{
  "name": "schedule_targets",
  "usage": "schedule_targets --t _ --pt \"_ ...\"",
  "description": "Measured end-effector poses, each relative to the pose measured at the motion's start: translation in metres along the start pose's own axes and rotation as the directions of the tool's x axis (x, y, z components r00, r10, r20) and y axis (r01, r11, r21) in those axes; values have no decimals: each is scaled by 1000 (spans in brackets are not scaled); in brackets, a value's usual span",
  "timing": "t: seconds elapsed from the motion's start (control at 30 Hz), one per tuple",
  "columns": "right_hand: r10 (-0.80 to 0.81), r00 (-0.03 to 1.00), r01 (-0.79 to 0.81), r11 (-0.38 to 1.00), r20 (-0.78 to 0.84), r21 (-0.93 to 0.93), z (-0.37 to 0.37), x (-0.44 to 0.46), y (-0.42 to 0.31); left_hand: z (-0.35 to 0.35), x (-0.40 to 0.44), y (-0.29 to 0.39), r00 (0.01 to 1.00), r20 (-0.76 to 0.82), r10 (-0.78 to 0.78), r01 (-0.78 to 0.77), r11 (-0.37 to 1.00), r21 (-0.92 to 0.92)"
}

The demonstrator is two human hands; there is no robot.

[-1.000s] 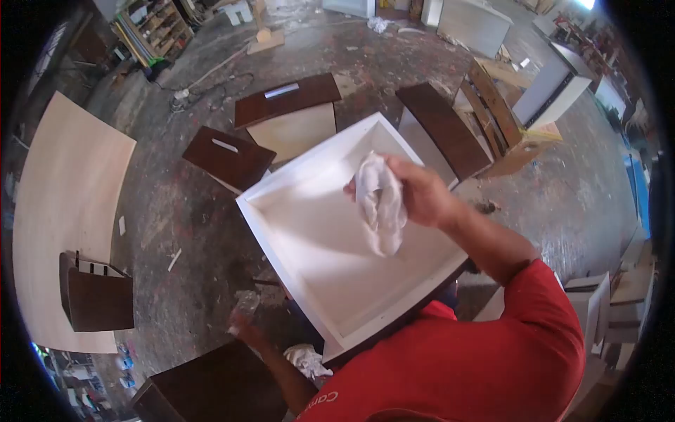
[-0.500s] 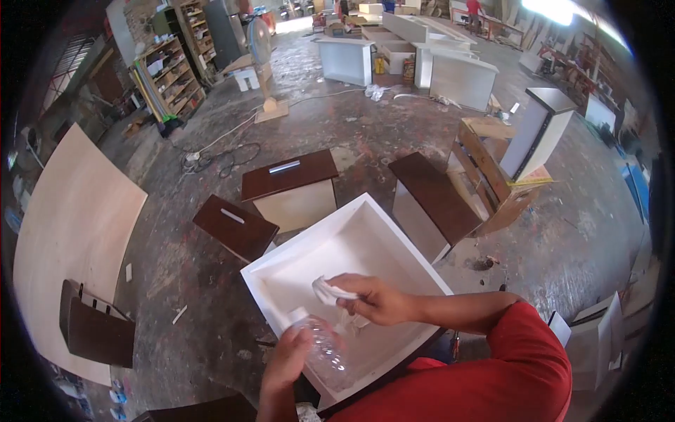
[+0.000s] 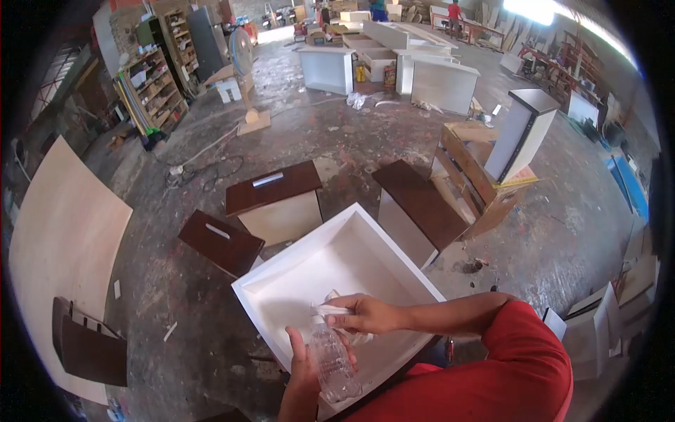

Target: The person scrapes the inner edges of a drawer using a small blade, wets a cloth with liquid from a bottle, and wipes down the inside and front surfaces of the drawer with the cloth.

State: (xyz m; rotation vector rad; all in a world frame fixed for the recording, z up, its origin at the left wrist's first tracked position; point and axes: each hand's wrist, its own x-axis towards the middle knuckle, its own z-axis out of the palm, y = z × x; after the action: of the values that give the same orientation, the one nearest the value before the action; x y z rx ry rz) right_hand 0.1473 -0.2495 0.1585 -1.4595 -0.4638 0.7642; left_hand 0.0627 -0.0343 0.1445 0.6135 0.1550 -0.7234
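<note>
My left hand (image 3: 304, 367) is wrapped around a clear plastic bottle (image 3: 333, 362), its thumb raised along the near side and its fingertips showing past the far side. The bottle tilts, with its neck toward the top. My right hand (image 3: 370, 314) pinches a crumpled white cloth (image 3: 332, 304) against the bottle's mouth, so the mouth is partly hidden. Both hands are over an open white drawer box (image 3: 264, 318) that lies in front of me with its inside facing up.
Dark-brown-fronted drawers (image 3: 274, 188) stand on the floor beyond the box, and another (image 3: 420, 200) stands to the right. A wooden crate (image 3: 460, 172) carries an upright white drawer (image 3: 520, 137). A plywood sheet (image 3: 67, 260) is at left; a fan (image 3: 242, 56) stands farther back.
My right hand has brought the cloth down and left onto the bottle's mouth. The bottle has shifted slightly right and stands more upright. The whole view has moved a little.
</note>
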Motion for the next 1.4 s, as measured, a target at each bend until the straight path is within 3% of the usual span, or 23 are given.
schedule_targets --t 0.07,0.23,0.33,0.57,0.87,1.13,1.27,1.4 --pt "-23 1000 23 1000 2 0 -2 5 6 1 -1 -3 998 -69 7 -8 1000 -12" --pt "123 992 -120 990 -42 78 2 13 14 -8 2 -11 991 -132 15 -22 998 -53" --pt "185 982 -181 976 -23 121 8 10 5 -21 4 -20 998 -58 -9 -5 970 -243" --pt "119 992 -114 989 -51 98 10 19 16 -14 3 -16 985 -160 59 -56 998 27" --pt "122 987 -107 985 -105 133 15 18 15 -18 2 -27 973 -218 72 -72 997 9" --pt "173 981 -150 965 -89 215 15 19 18 -1 -4 -16 964 -221 147 -123 985 119" --pt "168 983 -149 965 -74 215 15 20 17 25 -5 -6 914 -371 168 -112 980 168" --pt "196 977 -169 954 -86 249 19 20 11 22 -7 -6 912 -340 231 -144 954 262"
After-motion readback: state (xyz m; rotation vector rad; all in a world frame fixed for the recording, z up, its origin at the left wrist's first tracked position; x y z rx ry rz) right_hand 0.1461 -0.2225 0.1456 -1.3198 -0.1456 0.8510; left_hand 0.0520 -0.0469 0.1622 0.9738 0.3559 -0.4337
